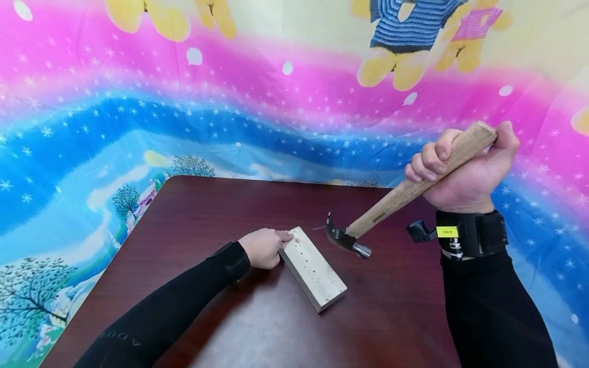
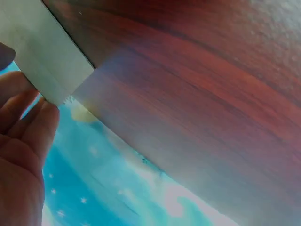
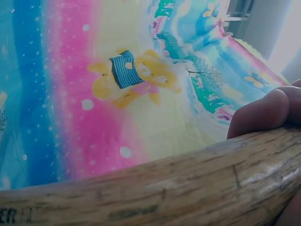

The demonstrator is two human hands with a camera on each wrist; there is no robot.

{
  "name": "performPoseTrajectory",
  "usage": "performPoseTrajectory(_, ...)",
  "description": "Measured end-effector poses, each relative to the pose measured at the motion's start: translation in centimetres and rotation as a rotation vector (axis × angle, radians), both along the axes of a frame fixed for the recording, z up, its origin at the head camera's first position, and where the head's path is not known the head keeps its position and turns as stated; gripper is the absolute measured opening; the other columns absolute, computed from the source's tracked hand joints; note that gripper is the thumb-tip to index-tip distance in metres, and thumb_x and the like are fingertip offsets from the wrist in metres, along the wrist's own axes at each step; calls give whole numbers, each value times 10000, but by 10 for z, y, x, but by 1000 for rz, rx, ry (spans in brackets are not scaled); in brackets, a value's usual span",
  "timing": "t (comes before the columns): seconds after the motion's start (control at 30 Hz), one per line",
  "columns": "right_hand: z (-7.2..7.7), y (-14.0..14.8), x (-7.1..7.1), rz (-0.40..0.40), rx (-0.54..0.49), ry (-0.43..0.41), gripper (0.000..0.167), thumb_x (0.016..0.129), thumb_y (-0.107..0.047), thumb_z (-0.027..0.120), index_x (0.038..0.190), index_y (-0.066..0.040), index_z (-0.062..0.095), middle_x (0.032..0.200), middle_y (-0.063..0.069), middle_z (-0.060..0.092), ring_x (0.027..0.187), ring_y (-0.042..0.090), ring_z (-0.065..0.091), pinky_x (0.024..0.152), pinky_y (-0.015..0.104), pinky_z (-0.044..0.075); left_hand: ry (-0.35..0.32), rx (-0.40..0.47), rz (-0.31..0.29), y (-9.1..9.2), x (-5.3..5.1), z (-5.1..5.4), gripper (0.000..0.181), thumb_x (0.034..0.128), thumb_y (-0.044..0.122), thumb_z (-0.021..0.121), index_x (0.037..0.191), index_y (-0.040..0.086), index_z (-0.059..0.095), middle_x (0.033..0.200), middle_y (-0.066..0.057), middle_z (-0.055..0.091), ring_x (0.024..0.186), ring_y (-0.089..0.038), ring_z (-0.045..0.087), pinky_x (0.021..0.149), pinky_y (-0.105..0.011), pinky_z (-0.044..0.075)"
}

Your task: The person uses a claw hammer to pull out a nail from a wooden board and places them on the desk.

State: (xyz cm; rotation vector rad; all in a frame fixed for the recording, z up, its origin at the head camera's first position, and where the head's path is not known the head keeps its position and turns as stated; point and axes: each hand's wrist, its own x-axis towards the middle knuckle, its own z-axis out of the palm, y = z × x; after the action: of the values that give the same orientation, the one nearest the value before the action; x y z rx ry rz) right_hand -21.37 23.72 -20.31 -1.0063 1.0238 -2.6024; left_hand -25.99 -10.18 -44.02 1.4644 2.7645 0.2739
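Note:
In the head view, my right hand (image 1: 474, 174) is raised and grips the wooden handle (image 1: 414, 179) of a claw hammer. The hammer's metal head (image 1: 345, 238) hangs low, its claw toward the block. A thin nail-like sliver (image 1: 318, 228) shows beside the claw; whether it is caught there I cannot tell. My left hand (image 1: 264, 248) holds the far left end of a pale wooden block (image 1: 315, 268), which has several small dark holes or marks on top. The left wrist view shows fingers (image 2: 40, 125) against the block's side (image 2: 51, 52). Across the right wrist view runs the hammer handle (image 3: 155, 197).
The block lies on a dark red-brown table (image 1: 207, 209) with a rounded far left corner. Behind the table hangs a colourful cloth (image 1: 257, 102) printed with bears, stars and trees. A small black camera (image 1: 421, 231) juts from the right wrist strap (image 1: 488, 234).

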Motion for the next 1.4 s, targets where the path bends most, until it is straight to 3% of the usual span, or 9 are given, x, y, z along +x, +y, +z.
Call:
performPoseTrajectory(0.2, 3, -4, 1, 2, 26, 9, 737, 939, -594, 189, 657, 38, 444, 543, 119, 346, 469, 271, 329, 498, 430, 314, -114, 56, 55, -8, -5, 3, 424, 910, 147, 594, 1319, 51, 649, 1544, -79, 402, 1216, -219, 564, 816, -294, 458)
performPoseTrajectory(0.33, 6, -8, 1, 20, 44, 20, 719, 943, -578, 192, 656, 35, 434, 546, 122, 351, 468, 271, 334, 494, 432, 351, -148, 236, 100, -10, -2, 16, 750, 952, 372, 600, 1577, 113, 276, 1661, -57, 58, 1504, -266, 54, 1134, -424, 276)
performPoseTrajectory(0.43, 7, -11, 0, 51, 67, 55, 701, 941, -563, 196, 659, 36, 429, 550, 124, 347, 469, 271, 338, 491, 425, 354, -163, 380, 93, -6, 2, 36, 912, 958, 480, 571, 1609, 131, 36, 1661, -42, -65, 1504, -239, -55, 1177, -457, 142)
performPoseTrajectory(0.6, 6, -16, -1, 73, 79, 110, 677, 936, -544, 212, 659, 37, 424, 551, 130, 345, 472, 267, 344, 479, 414, 314, -258, 437, 83, 17, 17, 64, 934, 957, 556, 548, 1600, 74, 72, 1643, -13, 160, 1501, -265, 46, 1178, -458, 137)
performPoseTrajectory(0.77, 5, -22, -1, 82, 89, 143, 682, 938, -536, 203, 653, 39, 432, 543, 138, 350, 465, 261, 346, 470, 411, 274, -247, 396, 73, 33, 33, 61, 690, 977, 403, 576, 1538, 62, 364, 1273, -111, 648, 1456, -274, 254, 1055, -464, 396)
performPoseTrajectory(0.9, 4, -24, -1, 74, 123, 176, 693, 946, -528, 188, 641, 37, 452, 536, 132, 350, 455, 264, 346, 462, 410, 272, -184, 441, 44, 39, 41, 55, 547, 981, 287, 600, 1455, 33, 498, 1119, -141, 709, 1361, -224, 436, 996, -419, 459)
performPoseTrajectory(1.07, 3, -25, 0, 68, 134, 178, 692, 946, -510, 179, 625, 36, 459, 526, 124, 344, 438, 257, 341, 445, 405, 263, -104, 532, 36, 45, 44, 49, 370, 965, 182, 653, 1297, 17, 655, 1232, -108, 667, 1121, -188, 645, 905, -336, 519)
performPoseTrajectory(1.2, 2, -26, 1, 75, 138, 170, 673, 941, -496, 183, 618, 30, 452, 521, 120, 345, 431, 253, 336, 439, 405, 253, -5, 595, 49, 53, 45, 44, 258, 924, 116, 711, 1169, 42, 743, 1109, -81, 722, 997, -152, 691, 797, -273, 542)
performPoseTrajectory(1.4, -1, -26, 0, 79, 143, 190, 673, 940, -496, 163, 622, 23, 450, 526, 117, 348, 432, 250, 339, 436, 406, 253, 128, 596, 75, 59, 47, 45, 181, 873, 65, 756, 1050, 47, 789, 1065, -65, 737, 1012, -152, 691, 866, -299, 532)
